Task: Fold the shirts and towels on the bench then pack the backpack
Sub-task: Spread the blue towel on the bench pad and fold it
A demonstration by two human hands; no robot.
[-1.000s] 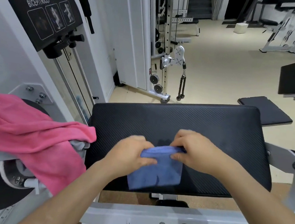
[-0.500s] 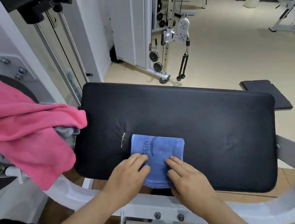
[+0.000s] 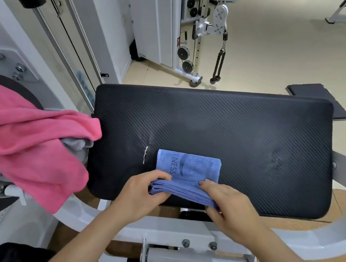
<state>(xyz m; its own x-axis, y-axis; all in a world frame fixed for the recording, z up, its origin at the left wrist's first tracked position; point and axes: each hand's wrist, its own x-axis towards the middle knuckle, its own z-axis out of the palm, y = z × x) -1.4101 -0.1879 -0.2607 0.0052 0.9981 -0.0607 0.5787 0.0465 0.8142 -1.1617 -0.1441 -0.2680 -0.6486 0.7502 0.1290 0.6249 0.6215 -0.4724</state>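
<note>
A folded blue towel (image 3: 188, 166) with dark lettering lies near the front edge of the black padded bench (image 3: 233, 135). My left hand (image 3: 143, 191) grips the towel's near left edge, thumb on top and fingers curled under the layers. My right hand (image 3: 230, 207) holds the near right edge, its fingers over the fold. The near edge is lifted off the pad. A pink cloth (image 3: 23, 143) hangs over the machine at the left, with a grey cloth (image 3: 77, 144) partly hidden under it.
White machine frame (image 3: 197, 238) and a grey bar stand below the bench. A cable machine with a rope handle (image 3: 218, 64) stands beyond on the beige floor. A small black pad (image 3: 314, 97) sits behind the bench at the right. No backpack shows.
The hands laid the towel flat on the pad, pressed it, and now lift its near edge with both hands. The camera has tilted down.
</note>
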